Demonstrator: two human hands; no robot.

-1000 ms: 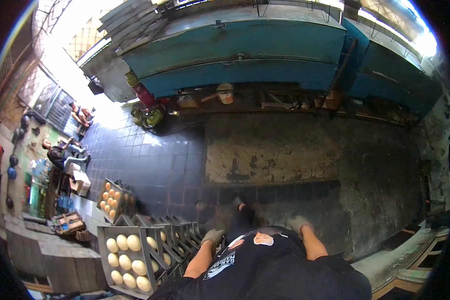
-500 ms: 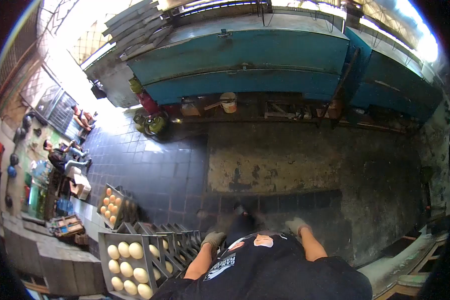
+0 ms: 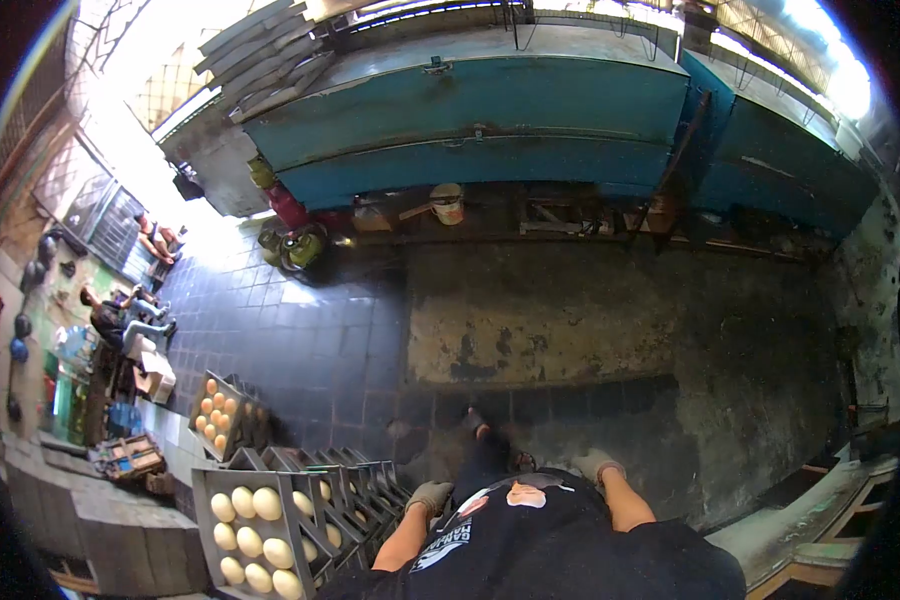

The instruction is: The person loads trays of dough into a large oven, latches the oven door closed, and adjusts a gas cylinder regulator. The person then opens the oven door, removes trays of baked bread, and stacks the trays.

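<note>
My left hand [image 3: 430, 495], in a grey work glove, hangs at my side close to the right end of a rack of stacked metal trays [image 3: 300, 510]. Its fingers look loosely bent with nothing visible in them; whether it brushes the rack I cannot tell. On the nearest tray sit several round pale buns [image 3: 250, 541]. Out to my other side, my gloved right hand [image 3: 597, 463] hangs over the floor, fingers loosely apart and holding nothing visible. One foot [image 3: 477, 420] shows ahead of my body.
A second tray stack [image 3: 217, 412] with browner buns stands at left. Long teal metal cabinets [image 3: 480, 110] line the far side, with a bucket [image 3: 448, 205] beneath and green gas cylinders [image 3: 295, 248] beside. Two people sit far left. A wooden frame [image 3: 840, 530] is at right.
The view has shifted slightly, so the cabinets and racks sit a little further left. My foot and leg show more clearly ahead. Both hands still hang at my sides.
</note>
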